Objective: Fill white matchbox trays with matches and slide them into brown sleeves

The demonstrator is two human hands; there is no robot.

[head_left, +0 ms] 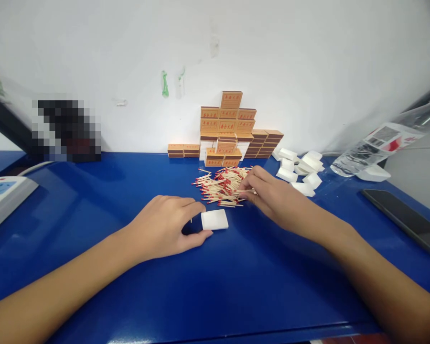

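A small white matchbox tray (215,220) lies on the blue table, gripped at its left end between the thumb and fingers of my left hand (168,224). Just behind it is a loose pile of red-tipped matchsticks (220,184). At the right edge of that pile, my right hand (263,191) is closed in a pinch, with pale matchsticks showing at its fingertips. How many it holds is hidden by the fingers.
Orange matchboxes (227,126) stand stacked against the white wall. Several white trays (304,167) lie at the right, near a leaning plastic bottle (376,141) and a black phone (403,217). A white device (7,200) sits on the blue table (215,291) at far left.
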